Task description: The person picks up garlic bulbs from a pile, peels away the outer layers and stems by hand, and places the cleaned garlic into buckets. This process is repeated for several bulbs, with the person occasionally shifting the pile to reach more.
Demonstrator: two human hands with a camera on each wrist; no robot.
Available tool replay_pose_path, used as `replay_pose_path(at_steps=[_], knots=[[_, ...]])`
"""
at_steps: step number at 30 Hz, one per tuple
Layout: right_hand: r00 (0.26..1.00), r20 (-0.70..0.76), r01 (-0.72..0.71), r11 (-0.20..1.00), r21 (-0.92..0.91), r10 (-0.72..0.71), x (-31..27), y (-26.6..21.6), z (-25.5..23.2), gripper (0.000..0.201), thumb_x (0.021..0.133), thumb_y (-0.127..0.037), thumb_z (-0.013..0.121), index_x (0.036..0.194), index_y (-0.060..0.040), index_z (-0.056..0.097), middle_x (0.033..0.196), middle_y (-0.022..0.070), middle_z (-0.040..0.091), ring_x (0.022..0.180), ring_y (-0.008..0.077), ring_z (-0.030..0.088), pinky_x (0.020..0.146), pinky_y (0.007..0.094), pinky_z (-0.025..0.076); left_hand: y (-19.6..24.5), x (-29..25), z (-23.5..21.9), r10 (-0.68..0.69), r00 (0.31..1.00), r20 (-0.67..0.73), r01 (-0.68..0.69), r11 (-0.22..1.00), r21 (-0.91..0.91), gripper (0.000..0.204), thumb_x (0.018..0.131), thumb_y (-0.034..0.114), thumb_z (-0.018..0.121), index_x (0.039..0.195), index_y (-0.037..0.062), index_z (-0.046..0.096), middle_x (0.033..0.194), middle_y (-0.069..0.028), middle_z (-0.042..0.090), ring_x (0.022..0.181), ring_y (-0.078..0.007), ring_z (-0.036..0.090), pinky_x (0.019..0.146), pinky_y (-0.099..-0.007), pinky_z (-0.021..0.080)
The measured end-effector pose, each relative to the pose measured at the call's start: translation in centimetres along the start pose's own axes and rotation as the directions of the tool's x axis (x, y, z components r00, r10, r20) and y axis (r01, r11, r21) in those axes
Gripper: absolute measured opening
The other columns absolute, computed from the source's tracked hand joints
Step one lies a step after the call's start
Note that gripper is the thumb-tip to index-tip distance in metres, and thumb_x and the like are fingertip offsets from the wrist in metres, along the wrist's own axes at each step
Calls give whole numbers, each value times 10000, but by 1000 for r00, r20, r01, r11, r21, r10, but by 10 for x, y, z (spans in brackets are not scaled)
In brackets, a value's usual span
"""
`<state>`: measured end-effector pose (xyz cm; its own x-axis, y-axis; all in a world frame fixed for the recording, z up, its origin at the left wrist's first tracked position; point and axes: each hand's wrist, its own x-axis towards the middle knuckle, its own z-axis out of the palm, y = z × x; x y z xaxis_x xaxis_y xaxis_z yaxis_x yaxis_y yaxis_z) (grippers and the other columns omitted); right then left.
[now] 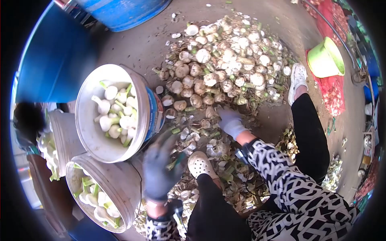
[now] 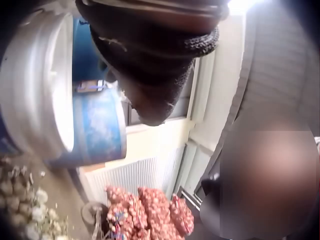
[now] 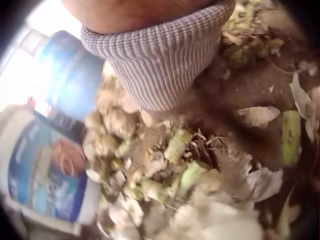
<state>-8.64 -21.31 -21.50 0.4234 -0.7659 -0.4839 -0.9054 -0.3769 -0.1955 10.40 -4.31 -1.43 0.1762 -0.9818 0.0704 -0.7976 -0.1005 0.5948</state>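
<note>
My gloved right hand (image 1: 231, 120) reaches to the near edge of a heap of garlic bulbs (image 1: 229, 56); its fingertips are hard to make out against the bulbs. In the right wrist view the glove cuff (image 3: 160, 60) hangs over cut stems and peelings (image 3: 180, 145). My left hand (image 1: 159, 170), in a dark glove, is blurred beside the white buckets, with something green near its fingers. In the left wrist view that glove (image 2: 150, 65) fills the top, its fingers unclear. Trimmed white bulbs with green stems (image 1: 116, 112) lie in the upright bucket (image 1: 84, 120).
A tilted bucket (image 1: 124, 188) with bulbs stands nearer, another at the far left. Blue barrels (image 1: 120, 14) stand at the back left. A green bucket (image 1: 325, 60) and red net sacks (image 1: 333, 94) are at right. Peelings surround my white shoes (image 1: 201, 164).
</note>
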Motion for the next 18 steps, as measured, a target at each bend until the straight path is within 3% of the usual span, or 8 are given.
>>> replay_pose_path(at_steps=[3, 6, 9, 11, 13, 15, 16, 18], knots=[[973, -120, 204, 978, 32, -199, -58, -16, -45, 322, 782, -169, 654, 1101, -144, 615, 1211, 80, 591, 1052, 327, 613, 832, 449, 512, -23, -3, 61, -44, 999, 20, 47, 985, -165, 689, 761, 199, 766, 1365, 65, 461, 1313, -218, 498, 1150, -374, 545, 958, -436, 467], [911, -137, 396, 918, 14, -390, -96, -24, -73, 336, 784, -144, 647, 1118, -150, 609, 1156, 83, 608, 990, 320, 625, 801, 430, 532, -29, -13, 90, -156, 960, 233, 261, 800, -541, 754, 780, 247, 796, 1400, 35, 423, 1209, -118, 598, 1040, -172, 620, 841, -282, 522], [684, -490, 630, 776, 23, -540, -112, -17, -76, 308, 835, -201, 648, 1134, -144, 604, 1093, 90, 612, 929, 280, 636, 764, 417, 543, -19, -23, 89, -139, 987, 87, 161, 732, -662, 730, 766, 225, 807, 1368, 17, 449, 1121, -103, 644, 994, -149, 630, 824, -277, 528], [917, -386, 393, 54, 918, -102, -122, -24, -73, 270, 868, -286, 664, 1083, -128, 624, 1076, 96, 613, 874, 224, 641, 722, 368, 543, -11, -22, 76, -128, 992, 8, 108, 801, -588, 693, 759, 202, 810, 1333, 9, 474, 1097, -117, 656, 989, -140, 629, 828, -279, 527], [859, -500, 504, 7, 864, -110, -114, -26, -66, 308, 881, -357, 670, 1029, -89, 640, 1011, 91, 637, 847, 171, 635, 698, 314, 535, -10, -25, 73, -125, 986, -113, 42, 833, -551, 663, 729, 202, 810, 1293, 43, 501, 1094, -139, 658, 930, -254, 680, 792, -339, 546], [956, -95, 150, 184, 972, -276, -118, -39, -50, 335, 886, -345, 667, 1047, -52, 650, 912, 89, 667, 820, 154, 640, 681, 270, 530, -12, -25, 76, -167, 984, -57, 103, 804, -586, 686, 723, 228, 815, 1300, 37, 497, 1150, -153, 626, 1009, -309, 641, 847, -391, 525], [931, -341, 361, 193, 913, -131, -124, -59, -38, 328, 914, -325, 639, 1062, -32, 659, 857, 81, 683, 803, 144, 648, 673, 272, 526, -10, -21, 71, -64, 987, -147, -1, 914, -406, 679, 744, 289, 802, 1295, 26, 504, 1146, -166, 610, 1011, -299, 632, 847, -380, 519], [987, -136, 144, 103, 984, -83, -133, -72, -60, 226, 922, -241, 636, 1008, -37, 683, 887, 78, 705, 798, 150, 661, 689, 306, 530, -9, -18, 65, 69, 970, -233, -103, 985, -137, 716, 788, 456, 737, 1292, 6, 499, 1127, -199, 579, 1010, -326, 607, 824, -376, 509]])
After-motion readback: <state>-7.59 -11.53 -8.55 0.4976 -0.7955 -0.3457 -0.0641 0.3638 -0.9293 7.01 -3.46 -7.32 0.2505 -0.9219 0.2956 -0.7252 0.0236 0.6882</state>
